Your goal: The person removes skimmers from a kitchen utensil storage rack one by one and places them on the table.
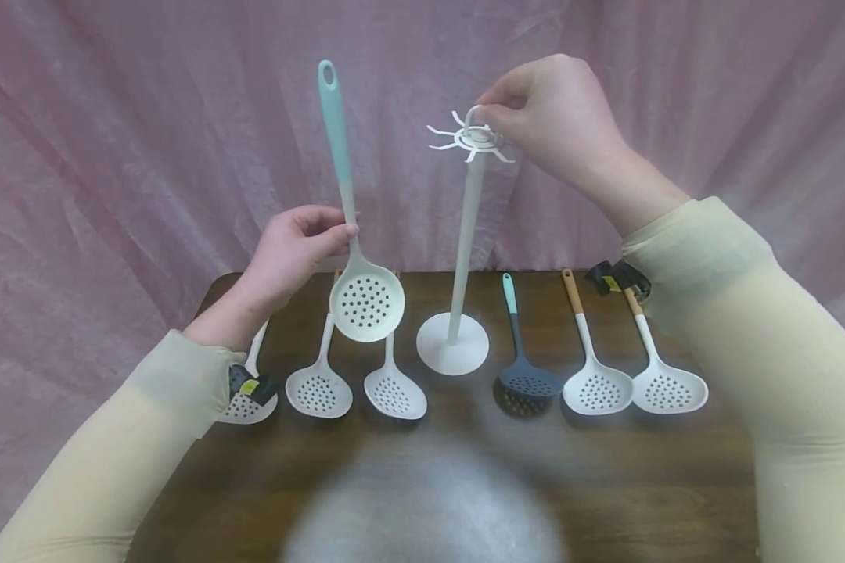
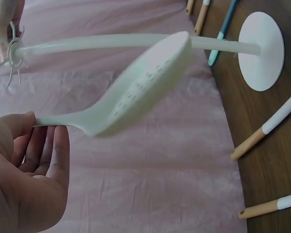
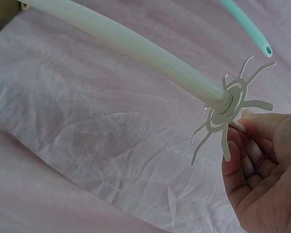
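Pale cream-yellow long sleeves on both arms; black wrist straps with yellow tags; bare hands.

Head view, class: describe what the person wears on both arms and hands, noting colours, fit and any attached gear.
Both arms wear close-fitting pale yellow long sleeves that end at the wrists. The left hand and right hand are bare, with no gloves or rings visible. A small black strapped device with a yellow patch sits under the left wrist; a similar black device sits at the right wrist.

Head camera looks forward and down over the dark brown wooden table (image 1: 605, 485) from mid-range. Each wrist camera sits close — the left faces sideways along the tall white hook-topped utensil stand (image 2: 136, 41), which all three views share.
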